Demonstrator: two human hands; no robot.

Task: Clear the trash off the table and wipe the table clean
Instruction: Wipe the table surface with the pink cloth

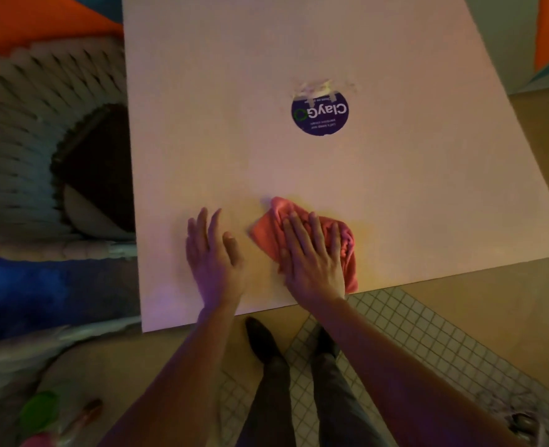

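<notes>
Cloth [347, 250] partly under right hand [315, 262]; sticker [320, 114] small print illegible.

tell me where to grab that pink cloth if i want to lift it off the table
Probably best to pinch the bunched, wrinkled part of the pink cloth, coming from above on the right. The folds stand up there, so fingers can close round them. The left corner lies flat on the table and is harder to pick. The right hand lies flat across the middle.
</notes>
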